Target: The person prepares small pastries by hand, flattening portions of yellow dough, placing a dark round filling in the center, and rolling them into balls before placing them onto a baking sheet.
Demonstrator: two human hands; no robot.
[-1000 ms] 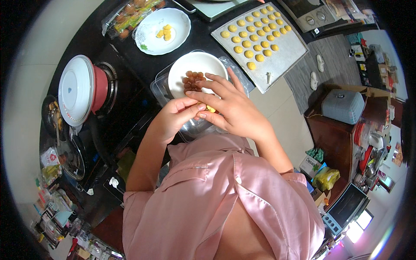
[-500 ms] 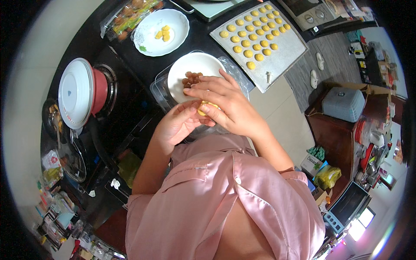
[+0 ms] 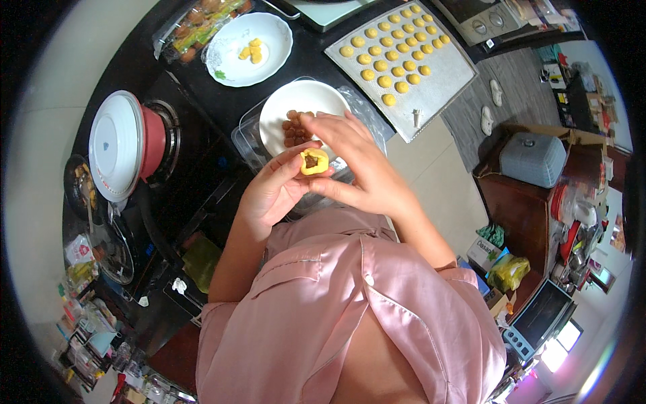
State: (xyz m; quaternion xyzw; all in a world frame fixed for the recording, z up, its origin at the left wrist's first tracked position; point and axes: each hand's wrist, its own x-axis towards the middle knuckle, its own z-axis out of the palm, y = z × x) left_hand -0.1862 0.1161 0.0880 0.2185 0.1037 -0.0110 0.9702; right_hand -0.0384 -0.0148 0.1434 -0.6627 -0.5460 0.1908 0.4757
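My left hand [image 3: 268, 196] pinches a yellow dough piece [image 3: 324, 165] between thumb and fingers. A dark brown filling ball [image 3: 311, 161] shows through the opening in the dough's top. My right hand [image 3: 367, 172] is open just to the right, its fingers stretched over the bowl and its thumb close to the dough. Beyond both hands, a white bowl [image 3: 316, 89] holds several brown filling balls [image 3: 294, 128]; my right fingers hide part of it. At the far left, a white scalloped bowl [image 3: 277, 42] contains several yellow dough lumps [image 3: 254, 51].
A metal tray [image 3: 434, 101] with rows of yellow dough balls [image 3: 384, 81] and a small metal piece [image 3: 416, 118] lies far right. Clear plastic [image 3: 246, 135] sits under the bowl. Left are a red pot [image 3: 153, 138] with a white lid and a skillet [image 3: 79, 178].
My right hand has opened and drawn off the dough, uncovering the brown filling inside it. My left hand still holds the dough in nearly the same place.
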